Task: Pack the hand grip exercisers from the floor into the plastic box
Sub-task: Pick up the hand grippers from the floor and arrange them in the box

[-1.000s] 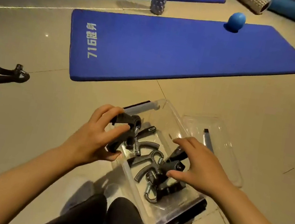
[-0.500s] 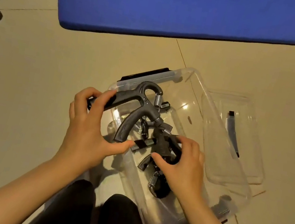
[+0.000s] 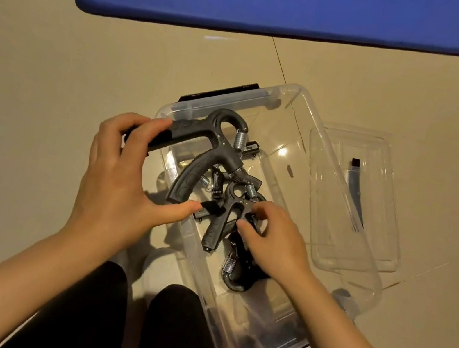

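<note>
Two hands work over the clear plastic box [image 3: 313, 145]. The left hand [image 3: 119, 182] pinches the upper grip exerciser [image 3: 209, 158] by its handles (head pointing away, over the box); the right hand [image 3: 272, 236] grips another exerciser [image 3: 226, 219] lying inside.

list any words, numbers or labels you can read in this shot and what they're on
Blue foam exercise mat: pale print at its top left edge, cut off by the frame; only what looks like the foot of a "7" shows, not readable.
Black hand grip exerciser held by the left hand: no legible marking.
Clear plastic box and clear plastic lid: no text visible.
</note>
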A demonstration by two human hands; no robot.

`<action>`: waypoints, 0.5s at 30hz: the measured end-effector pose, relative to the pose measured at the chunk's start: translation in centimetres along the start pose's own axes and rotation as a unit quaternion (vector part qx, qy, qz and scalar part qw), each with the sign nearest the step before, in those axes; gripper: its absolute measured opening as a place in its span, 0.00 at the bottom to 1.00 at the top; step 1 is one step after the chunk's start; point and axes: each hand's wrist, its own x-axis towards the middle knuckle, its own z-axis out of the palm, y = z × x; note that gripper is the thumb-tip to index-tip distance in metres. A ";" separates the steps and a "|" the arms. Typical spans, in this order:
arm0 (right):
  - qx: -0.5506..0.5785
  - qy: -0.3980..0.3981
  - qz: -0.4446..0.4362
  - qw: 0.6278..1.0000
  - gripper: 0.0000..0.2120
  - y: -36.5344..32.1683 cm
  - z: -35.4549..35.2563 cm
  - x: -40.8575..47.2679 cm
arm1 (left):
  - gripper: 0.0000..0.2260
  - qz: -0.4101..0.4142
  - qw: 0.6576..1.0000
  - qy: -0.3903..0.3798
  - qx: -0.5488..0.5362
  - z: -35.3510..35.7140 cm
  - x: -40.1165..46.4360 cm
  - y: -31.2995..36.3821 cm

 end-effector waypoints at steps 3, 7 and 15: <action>-0.028 -0.073 -0.043 0.996 0.17 0.8 -1.9 1.8 | 0.45 0.000 0.999 -0.006 0.032 -0.2 0.3 0.2; -0.285 -0.165 -0.208 0.921 0.38 0.2 -2.9 3.8 | 0.44 -0.002 0.999 -0.012 0.048 -0.4 0.4 0.4; -0.440 -0.275 -0.342 0.783 0.55 -2.5 -1.3 7.0 | 0.45 0.007 0.998 -0.013 0.065 -0.5 0.6 0.2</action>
